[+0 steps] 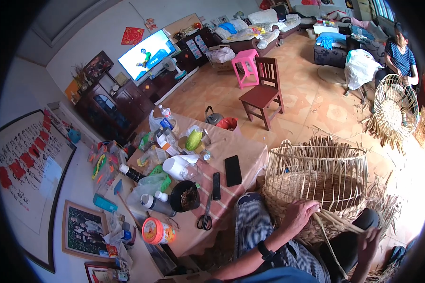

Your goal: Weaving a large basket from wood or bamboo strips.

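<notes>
A large half-woven basket (288, 207) of dried straw rests against my lap, its lower wall tightly woven and its upper part open ribs. My left hand (299, 215), with a dark band on the wrist, is closed at the near side of the basket wall, its fingertips pinched on a pale straw strand. From there a thick straw strand (339, 220) stretches right to my right hand (367, 245), whose fingers are curled around its end. Another loose strand (329, 245) hangs down between my hands over my legs.
Left stands a cloth-covered table (222, 203) with scissors (205, 221), a black phone (233, 170), a remote (216, 186), a black bowl (184, 196) and bottles. Beyond are a wooden chair (264, 92) and pink stool (245, 63). Far right, another person (401, 59) holds a similar basket (395, 106).
</notes>
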### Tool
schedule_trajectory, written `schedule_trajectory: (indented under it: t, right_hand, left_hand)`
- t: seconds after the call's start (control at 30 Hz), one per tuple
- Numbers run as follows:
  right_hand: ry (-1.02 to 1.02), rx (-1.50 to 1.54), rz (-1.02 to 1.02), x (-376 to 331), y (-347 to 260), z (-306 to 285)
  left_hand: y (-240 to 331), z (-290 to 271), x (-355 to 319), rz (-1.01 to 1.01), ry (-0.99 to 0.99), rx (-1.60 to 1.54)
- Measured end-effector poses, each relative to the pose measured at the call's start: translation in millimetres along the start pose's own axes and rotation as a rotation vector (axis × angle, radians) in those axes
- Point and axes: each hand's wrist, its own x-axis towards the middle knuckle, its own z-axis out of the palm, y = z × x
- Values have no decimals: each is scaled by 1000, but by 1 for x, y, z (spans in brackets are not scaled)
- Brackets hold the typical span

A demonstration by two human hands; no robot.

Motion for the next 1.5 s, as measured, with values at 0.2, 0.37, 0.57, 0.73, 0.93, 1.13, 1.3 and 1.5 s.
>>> schedule_trajectory:
  t: [0.2,0.37,0.57,0.73,0.93,1.13,1.3,1.5]
  right_hand:
    - [641,-135,273,-25,-18,-42]
    - [49,-738,473,-34,-56,28]
    - [-208,-1109,137,2,-3,149]
    - [-257,-1531,-30,12,8,195]
    - [-232,-1725,-139,31,-5,200]
    - [-455,-1776,-402,28,-5,193]
    - [-440,-1748,-483,16,-13,178]
    - [-495,-1775,-346,4,-8,159]
  left_hand:
    - [-1,-18,6,208,-11,65]
    - [12,-51,4,50,136,87]
    - [45,-29,6,178,-121,217]
    - [45,-16,11,163,-102,195]
    - [41,-11,15,177,-160,342]
    - [32,-10,17,-15,-179,113]
    - [27,-17,20,-5,-258,120]
    - [31,-25,11,165,-388,174]
